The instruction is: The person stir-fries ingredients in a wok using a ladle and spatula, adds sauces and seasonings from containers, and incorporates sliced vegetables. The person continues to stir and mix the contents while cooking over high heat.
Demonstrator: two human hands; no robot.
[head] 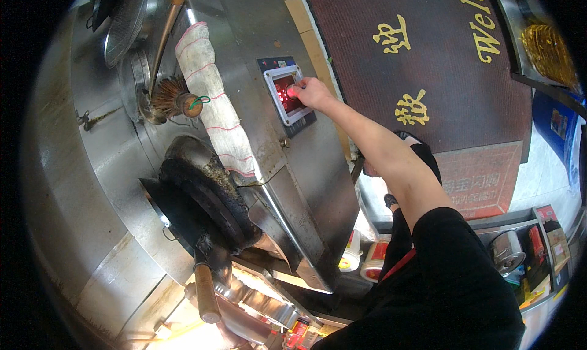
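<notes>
My right hand (315,94) reaches across to the stove's front, its fingertips closed around a red-lit control knob (291,91). The knob sits on a control panel (288,113) with a pale frame and glowing red dots. My left hand is out of view. Along the stove's front edge lies a folded white cloth (215,93) with red stripes. Beside it, a bamboo wok brush (169,96) with a green loop rests near a long-handled utensil (160,51). A black wok (172,210) with a wooden handle (207,295) leans tilted at the blackened burner ring (208,185).
A round wire-mesh strainer (126,35) stands at the stove's far end. Brown floor mat (367,42) bears writing. Plastic tubs (373,260) sit low near my legs. A shelf holding a metal canister (506,252) stands at the right.
</notes>
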